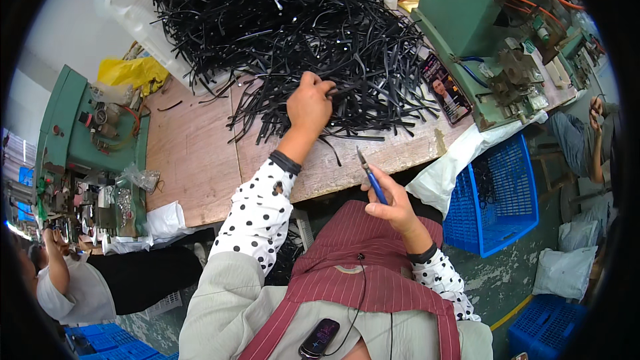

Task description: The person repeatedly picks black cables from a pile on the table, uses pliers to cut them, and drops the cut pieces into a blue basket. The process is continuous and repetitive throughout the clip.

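My left hand reaches into the near side of a large heap of thin black strips, some with shiny tips. Its fingers are curled together among the strips, and what they pinch, if anything, is hidden. Closer to my body, my right hand grips a pair of blue-handled pliers, their narrow metal jaws pointing up and away past the table's front edge. A few loose strips lie between the heap and that edge.
The heap spills from a white bin onto the wooden table. Green machines stand on both sides; a phone-like printed card lies at right. A blue crate sits below right. Other people work at left and far right.
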The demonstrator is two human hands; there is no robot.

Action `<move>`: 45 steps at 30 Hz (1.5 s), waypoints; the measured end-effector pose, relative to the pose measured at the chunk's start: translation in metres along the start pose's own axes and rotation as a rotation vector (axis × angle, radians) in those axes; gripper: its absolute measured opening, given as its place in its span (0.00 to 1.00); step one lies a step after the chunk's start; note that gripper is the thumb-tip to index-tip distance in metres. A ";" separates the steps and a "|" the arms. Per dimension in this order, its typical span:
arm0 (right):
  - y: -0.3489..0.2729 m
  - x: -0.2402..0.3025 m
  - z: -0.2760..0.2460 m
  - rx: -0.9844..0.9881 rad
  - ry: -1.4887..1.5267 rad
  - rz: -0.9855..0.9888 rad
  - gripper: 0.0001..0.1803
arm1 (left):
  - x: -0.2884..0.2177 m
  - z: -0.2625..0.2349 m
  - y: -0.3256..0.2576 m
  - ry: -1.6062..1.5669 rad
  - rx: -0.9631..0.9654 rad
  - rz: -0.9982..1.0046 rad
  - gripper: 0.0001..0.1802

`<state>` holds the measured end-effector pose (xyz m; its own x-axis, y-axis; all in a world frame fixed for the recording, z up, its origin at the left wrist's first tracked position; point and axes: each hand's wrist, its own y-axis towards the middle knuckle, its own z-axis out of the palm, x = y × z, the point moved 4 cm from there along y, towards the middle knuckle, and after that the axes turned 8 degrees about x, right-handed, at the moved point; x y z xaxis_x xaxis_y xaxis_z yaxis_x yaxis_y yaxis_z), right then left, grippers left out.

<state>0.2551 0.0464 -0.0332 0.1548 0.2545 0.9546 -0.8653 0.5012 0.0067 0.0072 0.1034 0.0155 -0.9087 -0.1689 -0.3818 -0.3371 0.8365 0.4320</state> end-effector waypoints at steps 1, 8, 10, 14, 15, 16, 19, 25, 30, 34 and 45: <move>-0.002 0.001 0.001 0.000 -0.042 -0.003 0.47 | 0.005 -0.001 0.006 -0.036 -0.055 -0.004 0.15; -0.014 -0.004 0.005 0.006 -0.176 -0.015 0.50 | -0.004 -0.075 -0.012 -0.601 -0.215 -0.044 0.14; -0.013 -0.005 0.009 0.017 -0.242 0.005 0.49 | -0.002 -0.084 -0.056 -0.773 -0.279 0.030 0.20; -0.010 0.006 0.020 0.044 -0.390 0.034 0.48 | -0.009 -0.064 -0.140 -0.530 -0.199 -0.003 0.25; -0.010 0.007 0.022 0.041 -0.412 0.035 0.48 | -0.006 -0.049 -0.144 -0.458 -0.168 0.052 0.24; -0.010 0.004 0.020 0.023 -0.436 0.030 0.47 | -0.005 -0.039 -0.147 -0.389 -0.137 0.107 0.24; -0.012 0.012 0.021 -0.011 -0.523 -0.003 0.47 | 0.014 -0.026 -0.150 -0.874 -0.055 -0.185 0.19; -0.012 0.034 0.033 -0.041 -0.839 -0.143 0.47 | 0.032 -0.031 -0.124 -0.537 -0.008 -0.137 0.10; -0.008 0.030 0.038 -0.050 -0.910 -0.178 0.47 | 0.035 -0.029 -0.129 -0.468 -0.094 -0.343 0.09; -0.006 0.031 0.041 -0.053 -0.979 -0.181 0.47 | 0.034 -0.045 -0.126 -0.753 -0.115 -0.325 0.11; 0.001 0.052 0.066 0.019 -1.260 -0.283 0.47 | 0.003 -0.051 -0.129 -1.888 0.339 -0.639 0.20</move>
<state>0.2305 0.0053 0.0364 -0.2127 -0.8142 0.5402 -0.8846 0.3953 0.2476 0.0354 -0.0320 0.0003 0.7194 0.0394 -0.6935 -0.1880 0.9722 -0.1398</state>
